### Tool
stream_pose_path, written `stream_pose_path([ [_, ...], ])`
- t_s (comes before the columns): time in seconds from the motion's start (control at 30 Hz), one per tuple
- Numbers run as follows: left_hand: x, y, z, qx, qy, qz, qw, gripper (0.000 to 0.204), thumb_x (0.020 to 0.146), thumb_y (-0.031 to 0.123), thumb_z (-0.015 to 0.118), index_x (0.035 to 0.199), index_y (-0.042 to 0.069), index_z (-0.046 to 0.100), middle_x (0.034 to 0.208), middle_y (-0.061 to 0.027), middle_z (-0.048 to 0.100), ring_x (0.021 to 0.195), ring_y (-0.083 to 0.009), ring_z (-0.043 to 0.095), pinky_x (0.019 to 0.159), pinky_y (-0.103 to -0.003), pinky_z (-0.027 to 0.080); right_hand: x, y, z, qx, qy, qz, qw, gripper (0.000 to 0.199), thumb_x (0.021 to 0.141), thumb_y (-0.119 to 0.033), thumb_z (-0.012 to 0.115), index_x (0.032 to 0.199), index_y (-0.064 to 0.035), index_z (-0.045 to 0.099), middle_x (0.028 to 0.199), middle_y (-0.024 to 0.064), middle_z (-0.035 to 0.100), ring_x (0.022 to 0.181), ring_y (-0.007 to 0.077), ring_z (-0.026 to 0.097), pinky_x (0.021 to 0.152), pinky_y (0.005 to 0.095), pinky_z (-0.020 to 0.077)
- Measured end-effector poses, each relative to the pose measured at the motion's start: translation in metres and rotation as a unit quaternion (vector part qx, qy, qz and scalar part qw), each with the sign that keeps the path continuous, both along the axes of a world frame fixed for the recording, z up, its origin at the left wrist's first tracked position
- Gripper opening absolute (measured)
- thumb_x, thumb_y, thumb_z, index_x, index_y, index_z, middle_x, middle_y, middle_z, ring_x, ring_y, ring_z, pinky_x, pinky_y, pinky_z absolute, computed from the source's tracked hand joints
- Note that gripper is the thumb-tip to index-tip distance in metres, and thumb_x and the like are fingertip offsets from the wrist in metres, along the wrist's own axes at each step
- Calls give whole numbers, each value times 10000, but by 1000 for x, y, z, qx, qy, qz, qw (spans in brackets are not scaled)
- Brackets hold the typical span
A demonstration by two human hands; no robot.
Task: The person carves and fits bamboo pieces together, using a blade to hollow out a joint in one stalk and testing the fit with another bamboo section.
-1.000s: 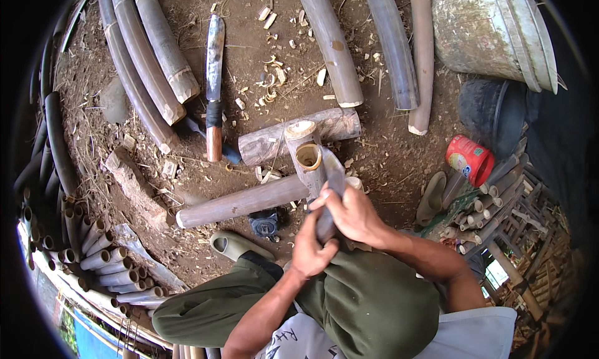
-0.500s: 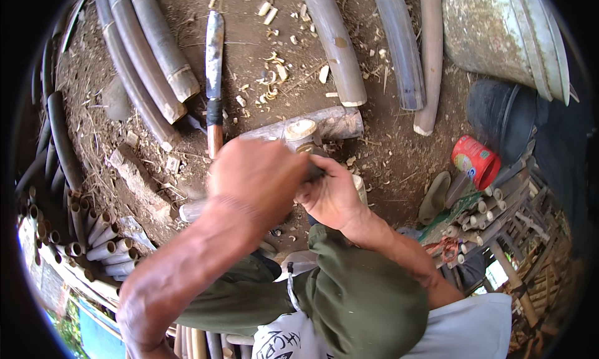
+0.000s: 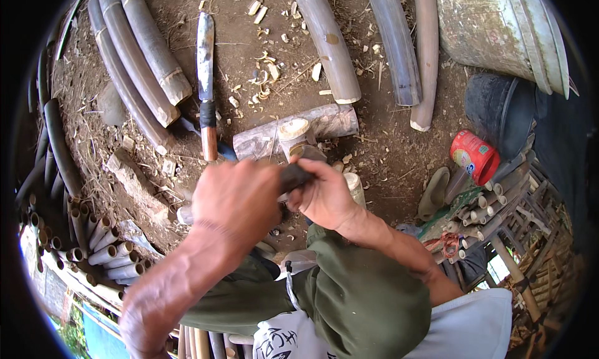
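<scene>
My right hand [image 3: 329, 195] is closed, thumb and fingers pinching a short dark rod-like piece [image 3: 293, 177]. My left hand [image 3: 234, 193] lies at the rod's left end, back up, curled and smeared by motion. Its fingers are mostly hidden, so what they grip does not show. Just beyond the hands, a short branch stub [image 3: 296, 132] with a pale cut top stands against a rough log [image 3: 256, 142] lying crosswise on the ground. Past my left hand, a long knife [image 3: 206, 65] with a dark-wrapped wooden handle rests on the dirt.
Bamboo poles [image 3: 140, 65] lie at the far left, more poles [image 3: 327, 47] at the far right. A dirty white bucket [image 3: 493, 34], a black bucket [image 3: 499, 112] and a red tin [image 3: 474, 156] sit at right. Cut bamboo tubes [image 3: 115, 256] are stacked at left. Pale wood chips dot the ground.
My left hand has moved left and slightly nearer, baring more of the dark rod. My right hand still pinches it, shifted a little left. The whole view has shifted slightly.
</scene>
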State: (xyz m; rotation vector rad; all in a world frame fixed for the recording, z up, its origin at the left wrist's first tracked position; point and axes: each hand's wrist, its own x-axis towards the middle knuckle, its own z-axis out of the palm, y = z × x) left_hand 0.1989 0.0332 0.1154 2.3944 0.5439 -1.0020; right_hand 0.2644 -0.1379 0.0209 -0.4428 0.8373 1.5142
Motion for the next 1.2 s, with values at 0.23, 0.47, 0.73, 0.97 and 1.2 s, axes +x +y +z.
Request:
stream_pose_path([
  [0.23,-5,5,16,23,-11,-144,989,99,794,166,684,845,81,679,803,-87,702,726,-241,713,606,-351,540,-25,-12,-14,17,92,-11,996,296,1049,-334,432,1207,-118,558,946,124,712,733,258,715,683,367,595],
  [0.47,-109,-79,-42,-95,-56,126,986,341,687,99,727,982,75,557,864,-127,654,721,-301,696,586,-426,556,-14,-55,-16,-38,-154,294,942,336,972,-273,595,1185,-15,630,897,116,708,652,170,670,589,301,552],
  [0.73,-76,-200,-73,-126,-98,370,915,528,754,158,715,1157,4,411,915,-228,606,666,-414,658,593,-503,555,-19,-72,-32,-130,-517,336,776,356,984,-333,556,907,-16,699,700,33,684,609,116,589,581,275,472],
  [0.97,-86,-22,-27,-63,-10,-89,994,260,788,130,665,1019,104,548,892,-67,653,807,-277,691,705,-430,534,-37,-45,-24,80,8,174,981,233,1007,-233,563,1149,-74,656,808,30,671,570,107,569,540,282,465],
  [1.2,-124,-128,-79,-165,-68,237,955,511,706,176,746,1144,75,504,884,-213,687,728,-379,698,684,-492,578,-11,-48,-10,-107,-273,378,878,253,938,-233,621,1018,-22,734,725,24,700,518,71,526,524,280,458],
])
